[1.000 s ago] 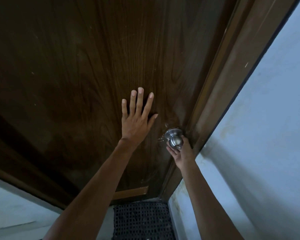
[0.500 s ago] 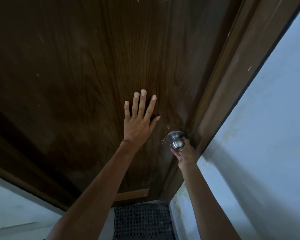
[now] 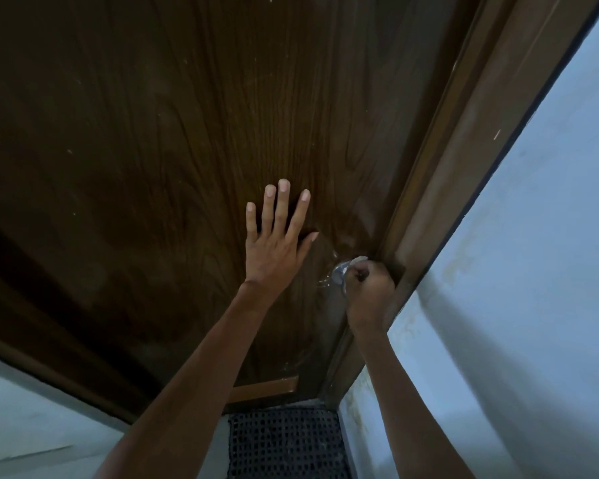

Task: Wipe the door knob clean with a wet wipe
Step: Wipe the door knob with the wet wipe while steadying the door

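Observation:
A round silver door knob (image 3: 339,271) sits at the right edge of a dark brown wooden door (image 3: 194,140). My right hand (image 3: 369,288) is closed around the knob and hides most of it. A pale scrap that looks like the wet wipe (image 3: 359,260) shows at the top of that fist. My left hand (image 3: 277,240) lies flat on the door just left of the knob, fingers spread and holding nothing.
The brown door frame (image 3: 464,160) runs up right of the knob, with a pale blue wall (image 3: 533,271) beyond it. A dark perforated mat (image 3: 284,444) lies on the floor at the door's foot.
My right hand has moved from under the knob up over it and closed around it. The left hand stays flat on the door.

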